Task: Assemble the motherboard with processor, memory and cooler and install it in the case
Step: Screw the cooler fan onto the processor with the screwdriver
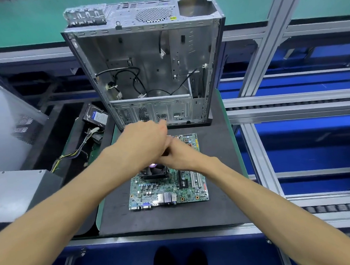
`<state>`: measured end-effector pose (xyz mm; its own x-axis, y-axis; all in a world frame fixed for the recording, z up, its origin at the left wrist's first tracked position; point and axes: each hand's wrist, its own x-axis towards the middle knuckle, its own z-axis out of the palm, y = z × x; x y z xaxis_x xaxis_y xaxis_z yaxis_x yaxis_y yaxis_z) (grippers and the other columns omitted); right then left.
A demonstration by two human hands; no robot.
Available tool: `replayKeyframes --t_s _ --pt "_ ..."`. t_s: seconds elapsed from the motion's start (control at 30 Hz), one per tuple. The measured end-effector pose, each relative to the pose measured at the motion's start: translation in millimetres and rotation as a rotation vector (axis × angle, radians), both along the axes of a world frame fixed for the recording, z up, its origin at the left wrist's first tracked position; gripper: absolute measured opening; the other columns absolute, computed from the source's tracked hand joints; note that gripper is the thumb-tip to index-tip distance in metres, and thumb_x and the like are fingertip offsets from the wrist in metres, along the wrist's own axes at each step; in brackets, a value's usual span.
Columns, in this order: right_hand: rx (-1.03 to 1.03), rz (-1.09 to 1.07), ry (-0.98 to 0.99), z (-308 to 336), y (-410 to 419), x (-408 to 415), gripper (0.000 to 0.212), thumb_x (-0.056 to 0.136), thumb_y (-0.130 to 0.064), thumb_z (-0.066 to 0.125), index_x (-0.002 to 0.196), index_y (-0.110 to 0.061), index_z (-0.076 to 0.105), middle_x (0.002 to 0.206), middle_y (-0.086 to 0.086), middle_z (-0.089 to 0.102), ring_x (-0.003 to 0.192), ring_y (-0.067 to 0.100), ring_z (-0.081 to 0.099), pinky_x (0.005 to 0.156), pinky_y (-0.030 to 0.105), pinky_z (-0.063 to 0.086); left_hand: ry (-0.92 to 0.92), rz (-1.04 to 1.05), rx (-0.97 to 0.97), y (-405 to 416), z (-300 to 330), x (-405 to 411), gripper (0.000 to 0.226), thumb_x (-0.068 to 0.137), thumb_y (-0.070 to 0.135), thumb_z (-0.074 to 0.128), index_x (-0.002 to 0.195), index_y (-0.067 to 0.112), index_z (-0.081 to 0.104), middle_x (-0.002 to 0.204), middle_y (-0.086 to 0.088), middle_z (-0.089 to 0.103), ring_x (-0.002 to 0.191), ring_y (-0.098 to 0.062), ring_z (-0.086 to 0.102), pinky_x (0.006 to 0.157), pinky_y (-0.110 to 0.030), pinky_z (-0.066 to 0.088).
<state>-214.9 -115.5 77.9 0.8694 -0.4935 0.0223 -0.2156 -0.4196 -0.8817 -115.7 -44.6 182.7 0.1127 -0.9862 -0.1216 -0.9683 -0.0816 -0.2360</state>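
**Much of the work is hidden beneath two overlapping hands**

The left hand (pixel 145 142) and right hand (pixel 178 155) cross above the motherboard (pixel 169 188), covering its upper middle. Their fingers are motion-blurred, so their grip cannot be read. The cooler (pixel 155 171) shows only its near edge below the wrists. A grey box (pixel 18 191) is cut off by the left edge. The hard drive (pixel 96 116) label is too small to read.

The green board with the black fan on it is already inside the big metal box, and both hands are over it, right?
Not quite. The green motherboard with the black cooler fan lies on the dark mat, in front of the open silver metal computer case, not inside it. The head view shows this. Both hands, left and right, are indeed over it.
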Motion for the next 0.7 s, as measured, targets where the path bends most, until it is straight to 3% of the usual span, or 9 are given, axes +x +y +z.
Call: replayKeyframes --t_s 0.07,0.17,0.23,0.3,0.37,0.47,0.53,0.63,0.7 --pt "0.012 -0.034 0.024 -2.6 1.1 0.5 0.024 0.091 -0.016 0.069 0.07 -0.025 0.062 0.061 -0.008 0.063 0.052 -0.001 0.051 0.051 0.016 0.038 0.147 -0.119 0.12 0.9 5.9 3.6 0.014 0.098 0.025 0.046 0.096 0.022 0.032 0.1 -0.008 0.055 0.087 -0.031 0.054 0.072 -0.039 0.046" --pt "0.025 -0.013 0.048 0.2 -0.2 -4.8 0.011 0.09 -0.008 0.063 0.082 -0.003 0.058 0.068 0.014 0.057 0.055 0.002 0.045 0.051 0.02 0.039 0.352 -0.251 0.239 5.8 12.3 7.8 0.019 0.088 0.014 0.058 0.097 0.025 0.045 0.101 -0.001 0.035 0.095 -0.024 0.045 0.081 -0.039 0.045" --pt "0.009 0.014 0.069 -0.8 -1.2 -6.1 0.01 0.089 -0.004 0.059 0.083 -0.011 0.059 0.07 0.001 0.06 0.058 0.002 0.05 0.054 0.021 0.043 0.298 -0.126 0.202 5.8 10.8 2.6 0.031 0.092 0.041 0.061 0.11 0.023 0.043 0.103 -0.001 0.041 0.088 -0.023 0.05 0.077 -0.038 0.047" --pt "0.036 0.012 0.001 2.0 1.1 -5.0 0.032 0.091 -0.001 0.061 0.076 -0.03 0.06 0.067 -0.013 0.064 0.058 -0.001 0.055 0.055 0.015 0.042 0.087 0.034 0.086 3.7 7.5 -1.6 0.046 0.095 0.062 0.046 0.102 0.017 0.037 0.091 -0.004 0.05 0.079 -0.029 0.052 0.068 -0.036 0.042" --pt "0.059 -0.001 -0.012 -0.7 2.2 -1.6 0.033 0.091 -0.01 0.067 0.069 -0.035 0.061 0.064 -0.013 0.065 0.054 -0.001 0.052 0.054 0.019 0.041 0.013 0.025 0.011 1.8 2.8 1.1 0.034 0.101 0.051 0.038 0.096 0.018 0.035 0.089 -0.008 0.06 0.077 -0.031 0.052 0.066 -0.036 0.041" --pt "0.062 -0.02 0.006 -1.7 3.4 0.2 0.021 0.088 -0.022 0.066 0.068 -0.021 0.059 0.061 -0.008 0.057 0.053 -0.001 0.048 0.051 0.017 0.039 0.256 -0.161 0.214 1.7 7.7 8.9 0.008 0.095 0.022 0.053 0.098 0.022 0.045 0.101 -0.005 0.048 0.084 -0.024 0.048 0.077 -0.04 0.047" --pt "0.038 0.001 0.02 -0.8 2.0 -1.0 0.016 0.086 -0.024 0.062 0.08 -0.009 0.057 0.069 -0.004 0.055 0.058 0.0 0.049 0.052 0.014 0.038 0.377 -0.203 0.255 5.7 7.9 10.7 0.023 0.088 0.019 0.064 0.106 0.025 0.051 0.105 -0.001 0.038 0.091 -0.022 0.047 0.082 -0.041 0.048" --pt "0.037 0.03 0.062 -4.6 0.5 0.2 0.013 0.092 -0.018 0.062 0.079 -0.02 0.062 0.076 0.0 0.066 0.064 0.013 0.054 0.055 0.022 0.043 0.157 -0.015 0.082 6.7 3.9 3.9 0.045 0.093 0.059 0.051 0.11 0.02 0.039 0.098 -0.003 0.054 0.081 -0.031 0.057 0.069 -0.037 0.046" --pt "0.038 0.016 0.018 -5.9 1.3 2.0 0.027 0.094 -0.018 0.069 0.075 -0.035 0.061 0.073 -0.011 0.067 0.063 0.009 0.056 0.057 0.024 0.047 -0.043 -0.013 -0.027 6.0 -3.7 4.0 0.039 0.099 0.058 0.037 0.096 0.02 0.035 0.09 -0.005 0.062 0.082 -0.035 0.062 0.065 -0.036 0.04"
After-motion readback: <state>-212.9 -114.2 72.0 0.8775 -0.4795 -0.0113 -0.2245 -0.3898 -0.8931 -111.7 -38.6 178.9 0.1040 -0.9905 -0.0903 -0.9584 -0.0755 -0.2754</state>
